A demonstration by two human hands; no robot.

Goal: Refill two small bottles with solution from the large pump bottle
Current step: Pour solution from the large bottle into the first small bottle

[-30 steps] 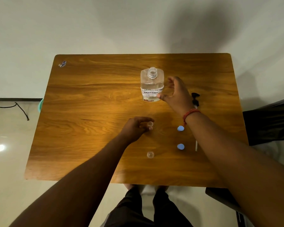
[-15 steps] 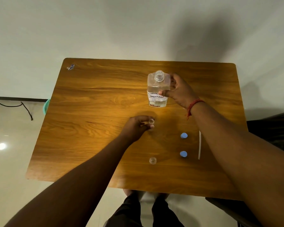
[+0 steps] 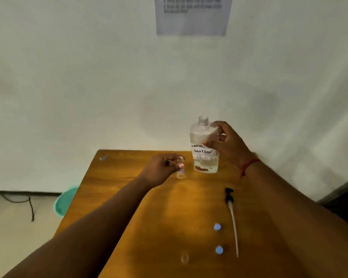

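Observation:
My right hand [image 3: 228, 146] grips the large clear bottle [image 3: 203, 159], labelled "solution", upright and lifted off the wooden table [image 3: 129, 197]; its neck is open, the pump removed. My left hand [image 3: 161, 169] pinches one small clear bottle [image 3: 180, 167], open-topped, held up just left of the large bottle. The second small bottle [image 3: 184, 258] stands uncapped near the table's front. The black pump head with its white tube [image 3: 232, 215] lies on the table to the right. Two blue caps [image 3: 217, 227] [image 3: 219, 250] lie beside the tube.
A teal basin [image 3: 63, 201] sits on the floor left of the table, with a black cable [image 3: 31, 207] near it. A printed sheet [image 3: 191, 15] hangs on the white wall. A small scrap [image 3: 103, 157] lies at the table's far left corner.
Both hands have lifted their bottles off the table; the large bottle and the small one now hang side by side in the air. My head has tilted up toward the wall.

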